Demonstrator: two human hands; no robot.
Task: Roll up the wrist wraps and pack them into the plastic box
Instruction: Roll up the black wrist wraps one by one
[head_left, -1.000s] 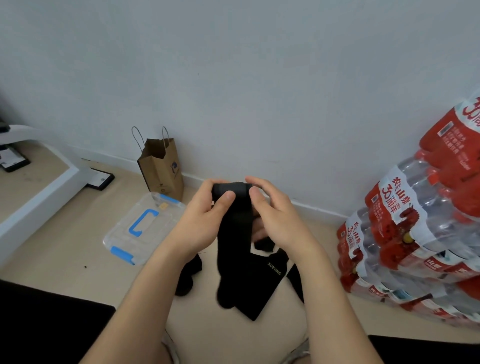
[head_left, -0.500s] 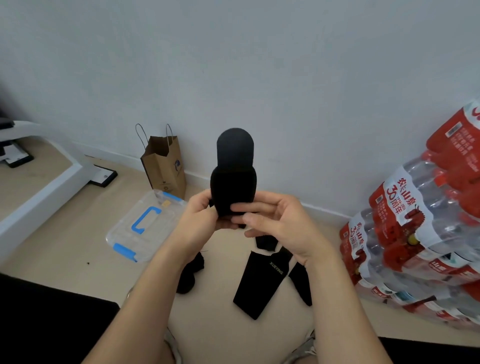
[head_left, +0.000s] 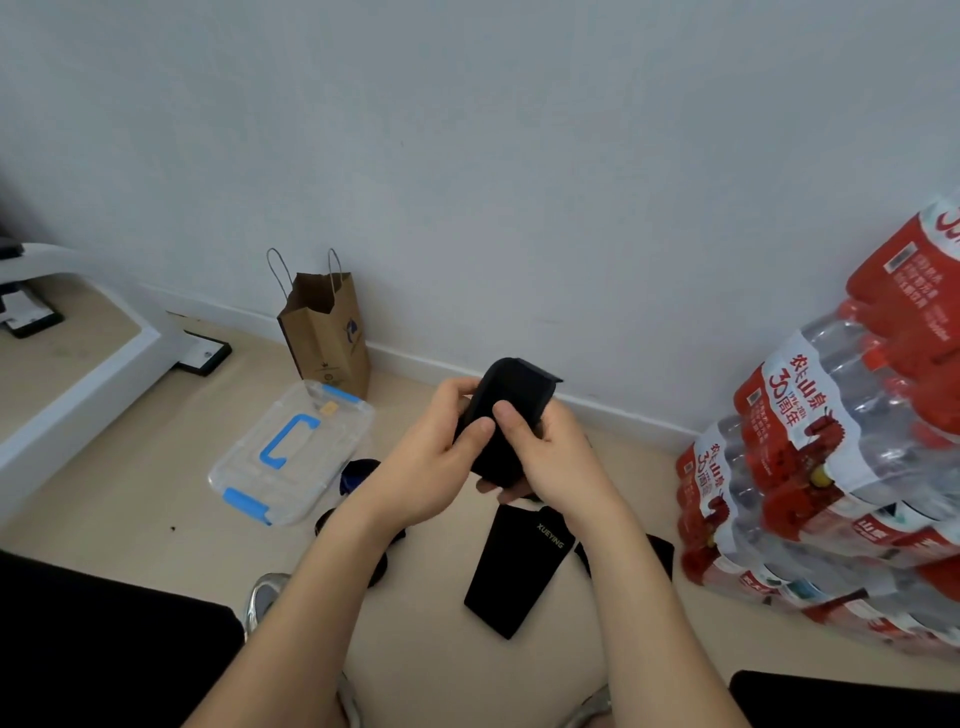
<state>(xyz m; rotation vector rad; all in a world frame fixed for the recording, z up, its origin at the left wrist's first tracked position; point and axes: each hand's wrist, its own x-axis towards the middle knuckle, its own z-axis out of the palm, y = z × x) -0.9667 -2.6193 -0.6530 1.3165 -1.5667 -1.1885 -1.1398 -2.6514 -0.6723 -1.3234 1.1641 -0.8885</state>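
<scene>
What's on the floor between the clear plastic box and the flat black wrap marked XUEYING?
Head view: dark bundles, probably rolled wraps, lie beside the plastic box; the left forearm hides the rest toward the flat wrap.

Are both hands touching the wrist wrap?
Touching. The head view shows the left hand and right hand gripping the black wrist wrap, thumbs pressed on its front.
</scene>
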